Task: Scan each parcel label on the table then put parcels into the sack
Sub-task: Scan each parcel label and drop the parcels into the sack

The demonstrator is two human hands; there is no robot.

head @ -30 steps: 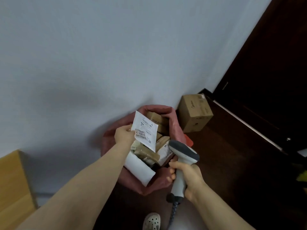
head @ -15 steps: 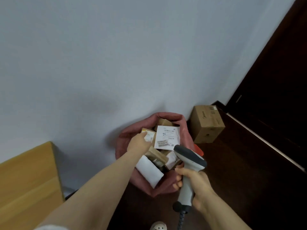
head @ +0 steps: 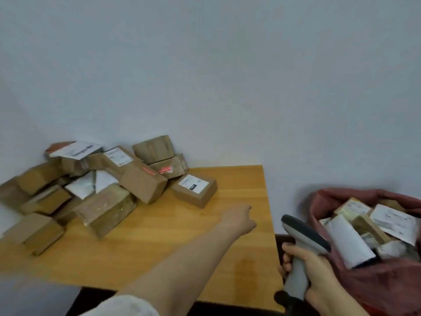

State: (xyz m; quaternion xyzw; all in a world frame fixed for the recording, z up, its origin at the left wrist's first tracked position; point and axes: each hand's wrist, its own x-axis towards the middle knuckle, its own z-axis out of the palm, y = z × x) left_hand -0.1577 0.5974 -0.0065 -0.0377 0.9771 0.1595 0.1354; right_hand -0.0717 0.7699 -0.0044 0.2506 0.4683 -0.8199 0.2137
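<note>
now | left hand [head: 239,218] empty, loose, near labelled parcel [head: 193,190] | right hand [head: 316,270] grips scanner [head: 303,233] beside sack [head: 376,286]

Your light wooden table [head: 205,252] fills the lower left and centre of the frame, with its far edge against the wall [head: 205,76]. Brown cardboard parcels [head: 141,183] lie heaped on its upper-left part, some stacked on others and several showing white labels, with a tape-wrapped box [head: 107,210] at the pile's near edge. Just right of the pile, a small box [head: 193,190] lies flat on the wood, label up, the parcel nearest the table's right edge.
</note>
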